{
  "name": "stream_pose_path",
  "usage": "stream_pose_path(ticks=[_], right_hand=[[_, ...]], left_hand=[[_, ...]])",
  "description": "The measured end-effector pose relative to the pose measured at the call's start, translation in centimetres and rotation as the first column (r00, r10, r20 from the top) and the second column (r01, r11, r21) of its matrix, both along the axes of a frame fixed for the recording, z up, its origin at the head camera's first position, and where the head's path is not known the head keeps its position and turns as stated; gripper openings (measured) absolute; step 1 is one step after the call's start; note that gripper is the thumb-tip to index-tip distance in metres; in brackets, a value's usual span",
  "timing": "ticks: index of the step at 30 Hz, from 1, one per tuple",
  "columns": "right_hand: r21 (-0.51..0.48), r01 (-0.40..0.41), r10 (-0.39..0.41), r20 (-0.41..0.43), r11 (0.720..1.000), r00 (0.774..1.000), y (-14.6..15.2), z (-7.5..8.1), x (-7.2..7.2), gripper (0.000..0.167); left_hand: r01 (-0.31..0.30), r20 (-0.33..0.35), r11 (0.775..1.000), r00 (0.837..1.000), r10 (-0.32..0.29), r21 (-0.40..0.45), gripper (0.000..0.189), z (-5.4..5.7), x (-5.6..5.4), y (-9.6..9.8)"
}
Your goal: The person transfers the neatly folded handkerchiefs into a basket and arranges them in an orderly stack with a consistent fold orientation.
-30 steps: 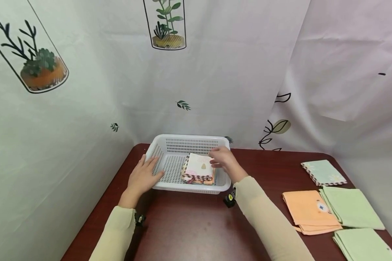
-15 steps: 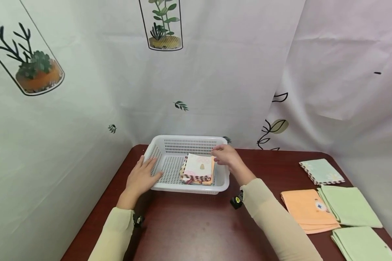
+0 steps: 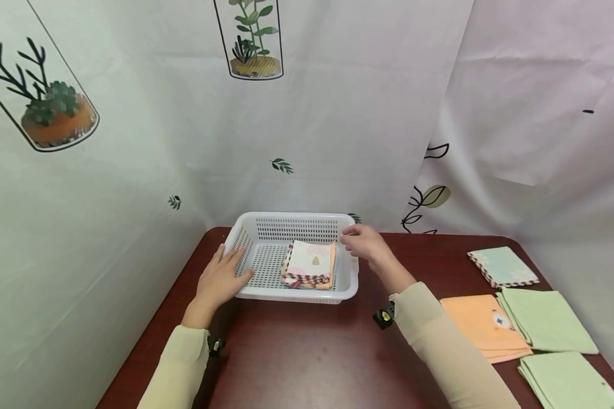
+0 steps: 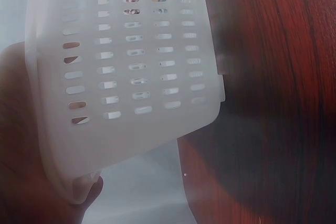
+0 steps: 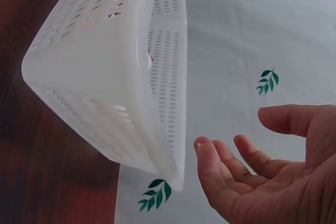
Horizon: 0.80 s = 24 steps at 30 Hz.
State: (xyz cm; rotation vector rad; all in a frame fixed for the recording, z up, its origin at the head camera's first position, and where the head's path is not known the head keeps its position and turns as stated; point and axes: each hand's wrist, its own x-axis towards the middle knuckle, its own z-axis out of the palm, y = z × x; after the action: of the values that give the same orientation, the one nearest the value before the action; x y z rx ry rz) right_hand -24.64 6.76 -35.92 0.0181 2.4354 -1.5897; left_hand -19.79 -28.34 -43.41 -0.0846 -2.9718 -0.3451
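Note:
A white plastic basket [image 3: 297, 294] with slotted walls sits at the back of the table. Inside it, towards the right, lies a stack of folded cloths [image 3: 311, 258], a white one with a checked edge on top and orange showing beneath. My left hand [image 3: 220, 281] rests on the basket's left rim, fingers spread; the left wrist view has this hand [image 4: 16, 129] partly hidden behind the wall. Over the right rim is my right hand [image 3: 365, 244], holding nothing. The right wrist view shows that hand [image 5: 262, 166] apart from the basket, fingers relaxed and thumb away from them.
On the right of the dark red table [image 3: 307, 358] lie a mint folded cloth [image 3: 502, 266] with a checked edge, an orange one [image 3: 483, 324] and two green ones, the nearer green cloth [image 3: 568, 378] cut off by the frame. A patterned curtain [image 3: 337, 142] hangs behind.
My right hand has drawn back to the right, from beside the cloth stack to over the basket's right rim. The left hand and the stack stay where they were.

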Motion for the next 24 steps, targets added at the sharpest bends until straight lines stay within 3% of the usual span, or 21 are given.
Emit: stream_pose_path(ticks=[24], right_hand=[[0.073, -0.021, 0.025, -0.046, 0.997, 0.999, 4.2, 0.5, 1.4, 0.046]], left_hand=[[0.004, 0.008, 1.0, 1.0, -0.003, -0.005, 0.076, 0.2, 0.1, 0.0]])
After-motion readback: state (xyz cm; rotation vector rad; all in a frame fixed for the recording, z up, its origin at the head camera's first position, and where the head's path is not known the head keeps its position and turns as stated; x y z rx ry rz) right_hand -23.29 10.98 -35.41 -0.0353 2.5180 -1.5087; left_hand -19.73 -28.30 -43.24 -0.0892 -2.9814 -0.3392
